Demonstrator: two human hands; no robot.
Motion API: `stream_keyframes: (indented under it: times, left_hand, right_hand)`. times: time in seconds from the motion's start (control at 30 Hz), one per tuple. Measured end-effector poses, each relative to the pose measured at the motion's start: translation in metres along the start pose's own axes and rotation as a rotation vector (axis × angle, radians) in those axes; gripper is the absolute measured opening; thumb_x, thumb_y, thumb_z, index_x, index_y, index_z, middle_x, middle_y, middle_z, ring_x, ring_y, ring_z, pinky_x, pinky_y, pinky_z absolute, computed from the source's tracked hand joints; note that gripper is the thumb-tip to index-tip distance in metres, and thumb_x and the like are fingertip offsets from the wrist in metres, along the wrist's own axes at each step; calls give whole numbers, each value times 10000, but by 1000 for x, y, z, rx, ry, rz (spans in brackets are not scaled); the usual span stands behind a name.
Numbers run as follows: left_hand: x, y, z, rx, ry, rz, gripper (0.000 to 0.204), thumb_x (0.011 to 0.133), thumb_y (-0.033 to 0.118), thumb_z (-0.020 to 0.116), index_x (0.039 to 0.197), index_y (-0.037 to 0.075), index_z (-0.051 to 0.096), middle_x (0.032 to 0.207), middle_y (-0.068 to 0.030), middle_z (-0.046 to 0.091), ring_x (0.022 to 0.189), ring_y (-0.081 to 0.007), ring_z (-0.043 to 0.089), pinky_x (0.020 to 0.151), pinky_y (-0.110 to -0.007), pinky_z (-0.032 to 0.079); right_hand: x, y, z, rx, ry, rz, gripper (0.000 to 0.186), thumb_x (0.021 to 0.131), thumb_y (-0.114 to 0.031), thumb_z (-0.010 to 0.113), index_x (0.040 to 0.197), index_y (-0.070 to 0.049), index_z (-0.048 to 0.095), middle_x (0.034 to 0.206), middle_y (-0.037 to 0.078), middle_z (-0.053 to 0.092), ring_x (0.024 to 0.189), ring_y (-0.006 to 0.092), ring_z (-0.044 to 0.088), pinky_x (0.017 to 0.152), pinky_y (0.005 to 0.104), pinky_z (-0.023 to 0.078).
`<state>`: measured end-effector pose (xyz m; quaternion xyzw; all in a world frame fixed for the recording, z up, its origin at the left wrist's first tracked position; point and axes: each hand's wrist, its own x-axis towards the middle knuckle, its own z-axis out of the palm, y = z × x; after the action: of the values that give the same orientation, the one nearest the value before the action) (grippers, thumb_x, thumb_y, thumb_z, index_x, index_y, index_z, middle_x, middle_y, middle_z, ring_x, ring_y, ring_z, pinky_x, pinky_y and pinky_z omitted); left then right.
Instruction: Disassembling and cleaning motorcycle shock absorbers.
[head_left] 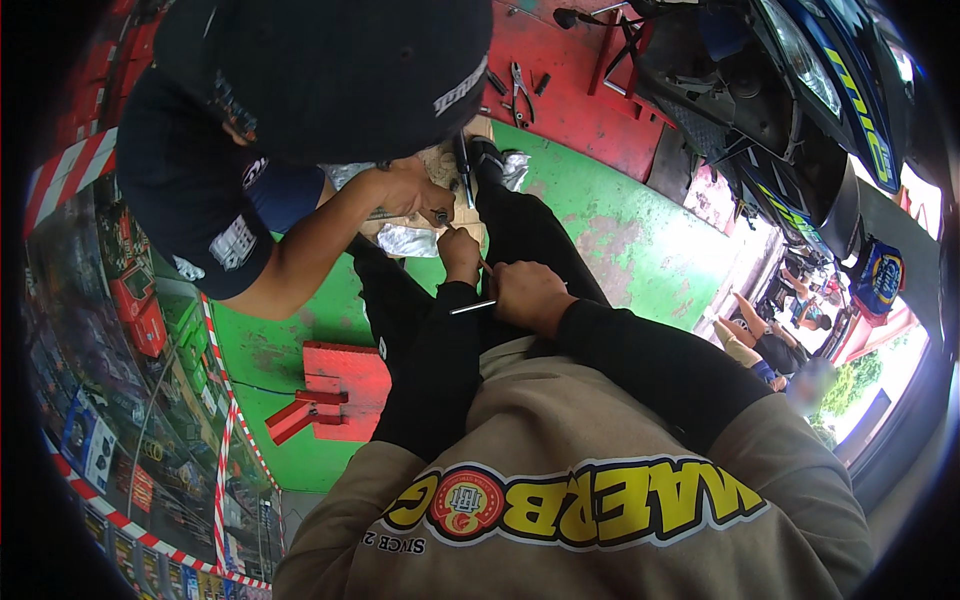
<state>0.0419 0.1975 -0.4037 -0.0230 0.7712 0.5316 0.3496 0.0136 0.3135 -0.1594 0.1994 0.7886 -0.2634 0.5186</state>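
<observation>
So, from the head cam, looking straight down: the tool was a slim metal bar tool [472,307], sitting right between the wearer's knees, just above the lap. The right hand [531,293] was wrapped round what looked like its handle, with a bright silver end poking out to the left of the fist. The left hand [460,253] was curled round the thin shaft further up, nearer the tip. A co-worker's hand [418,192] was gripping a small round metal part [441,215] right by that tip; couldn't tell if the two actually touched.

Handling-wise, my guess is stiff steel with no flex, some heft but nothing tiring, and pretty hard to break. The silver end looked smooth, so I'd bet it'd get slippery with any grease on it. Best hold, imo: a full fist on the handle for leverage, other hand on the shaft to keep it lined up, fingers clear of the tip.

Around it were a crinkled silver packet [408,240] just beyond the left hand and pliers [521,95] farther off on a red surface [590,130].
</observation>
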Motion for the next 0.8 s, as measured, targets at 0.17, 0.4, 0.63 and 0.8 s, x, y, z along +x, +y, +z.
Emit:
stream_keyframes:
  times: [0.17, 0.4, 0.63, 0.8]
  left_hand:
    - [-1, -9, -12, 502, -52, 228, 152, 813, 22, 545, 721, -81, 606, 693, -220, 618, 591, -358, 646, 521, -410, 509]
    - [3, -15, -5, 613, -136, 256, 199, 843, 34, 514, 720, -85, 614, 711, -225, 633, 588, -354, 656, 520, -415, 526]
    - [10, -8, 2, 458, -190, -248, 178, 644, 186, 812, 746, 74, 719, 817, -127, 681, 836, -288, 685, 726, -388, 536]
    - [11, 18, -1, 145, -29, -440, 142, 689, 176, 760, 729, 52, 704, 760, -156, 672, 786, -309, 679, 714, -409, 530]
  right_hand:
    - [-4, -5, -1, 4, 13, -39, 255, 825, -166, 565, 923, 19, 710, 883, 234, 708, 878, 383, 707, 799, 467, 562]
    - [-7, -2, -4, 5, 16, -39, 248, 829, -166, 558, 914, 18, 701, 877, 241, 705, 873, 389, 706, 793, 474, 560]
    - [-5, -2, -4, 26, 22, -26, 260, 853, -182, 546, 911, 21, 698, 857, 238, 704, 842, 390, 706, 774, 479, 557]
    - [-5, -7, -7, 23, 23, -8, 280, 872, -200, 535, 923, 22, 697, 862, 240, 703, 846, 394, 703, 777, 480, 554]
